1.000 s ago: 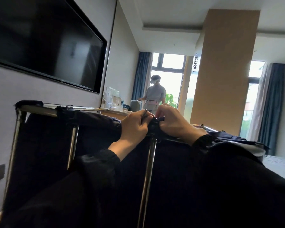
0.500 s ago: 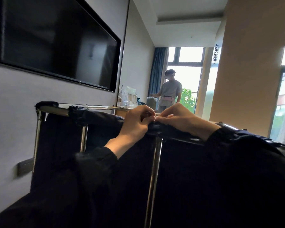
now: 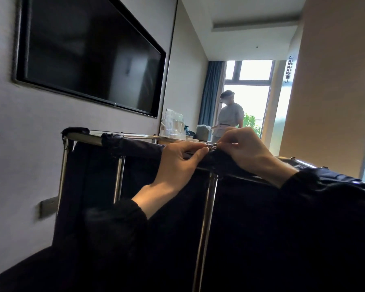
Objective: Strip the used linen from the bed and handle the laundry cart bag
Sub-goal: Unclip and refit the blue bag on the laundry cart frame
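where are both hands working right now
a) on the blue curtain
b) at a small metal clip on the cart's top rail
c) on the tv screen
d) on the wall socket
b: the left hand, curled over the dark bag on the top rail, and the right hand meet fingertip to fingertip at the metal clip, which the right hand's fingers seem to pinch.

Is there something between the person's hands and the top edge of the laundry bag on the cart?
Nothing visible stands between them. The left hand grips the laundry bag edge on the cart rail, and the right hand pinches a small metal clip beside it.
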